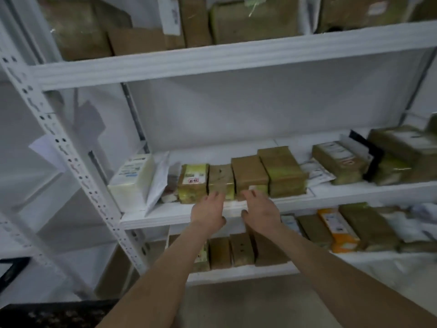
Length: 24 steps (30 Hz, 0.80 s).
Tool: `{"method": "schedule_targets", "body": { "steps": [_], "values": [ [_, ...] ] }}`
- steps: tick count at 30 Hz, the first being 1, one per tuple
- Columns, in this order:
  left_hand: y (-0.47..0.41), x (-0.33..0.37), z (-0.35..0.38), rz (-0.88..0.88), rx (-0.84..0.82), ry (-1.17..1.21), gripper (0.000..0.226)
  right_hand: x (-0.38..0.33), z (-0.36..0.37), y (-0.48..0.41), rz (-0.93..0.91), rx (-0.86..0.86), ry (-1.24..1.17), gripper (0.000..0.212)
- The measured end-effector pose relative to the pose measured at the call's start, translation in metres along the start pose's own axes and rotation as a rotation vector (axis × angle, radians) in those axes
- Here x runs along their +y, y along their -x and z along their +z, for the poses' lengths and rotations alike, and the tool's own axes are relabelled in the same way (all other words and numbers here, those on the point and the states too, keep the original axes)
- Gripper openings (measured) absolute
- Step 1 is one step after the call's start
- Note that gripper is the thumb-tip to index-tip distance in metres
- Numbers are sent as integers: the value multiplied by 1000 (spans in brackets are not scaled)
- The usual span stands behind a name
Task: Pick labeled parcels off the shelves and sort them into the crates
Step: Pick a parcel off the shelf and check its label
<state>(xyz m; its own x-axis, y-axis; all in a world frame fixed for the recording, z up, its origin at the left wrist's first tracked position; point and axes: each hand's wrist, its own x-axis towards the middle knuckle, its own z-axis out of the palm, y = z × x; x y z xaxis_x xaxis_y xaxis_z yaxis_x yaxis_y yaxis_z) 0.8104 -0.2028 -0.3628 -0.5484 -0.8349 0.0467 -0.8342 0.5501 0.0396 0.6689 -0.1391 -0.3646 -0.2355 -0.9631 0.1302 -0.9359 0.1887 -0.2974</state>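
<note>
A row of brown taped parcels stands on the middle shelf (212,216) of a white rack. Both my arms reach toward it. My left hand (209,211) has its fingers stretched out, the tips at the lower front of a narrow brown parcel (220,178). My right hand (260,213) is spread the same way, fingertips at the base of the taller brown parcel (249,172) beside it. Neither hand grips anything. A parcel with a white label and red stamp (192,182) stands just left of them.
A white box (132,178) and white mailers sit at the shelf's left end. More brown parcels fill the right side (340,162), the top shelf (253,20) and the lower shelf, which also holds an orange box (340,230). A dark crate edge (56,313) shows at bottom left.
</note>
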Motion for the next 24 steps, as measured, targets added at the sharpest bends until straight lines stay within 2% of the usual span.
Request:
{"method": "schedule_targets", "body": {
  "steps": [8, 14, 20, 24],
  "values": [
    [-44, 80, -70, 254, 162, -6, 65, 52, -98, 8, 170, 214, 110, 56],
    [-62, 141, -131, 412, 342, 47, 63, 90, -179, 17, 252, 421, 131, 51],
    [-87, 198, -212, 483, 515, 82, 60, 119, -262, 10, 257, 570, 122, 53],
    [-110, 234, -256, 518, 659, 21, 58, 146, -309, -8, 225, 652, 123, 53]
  ]
}}
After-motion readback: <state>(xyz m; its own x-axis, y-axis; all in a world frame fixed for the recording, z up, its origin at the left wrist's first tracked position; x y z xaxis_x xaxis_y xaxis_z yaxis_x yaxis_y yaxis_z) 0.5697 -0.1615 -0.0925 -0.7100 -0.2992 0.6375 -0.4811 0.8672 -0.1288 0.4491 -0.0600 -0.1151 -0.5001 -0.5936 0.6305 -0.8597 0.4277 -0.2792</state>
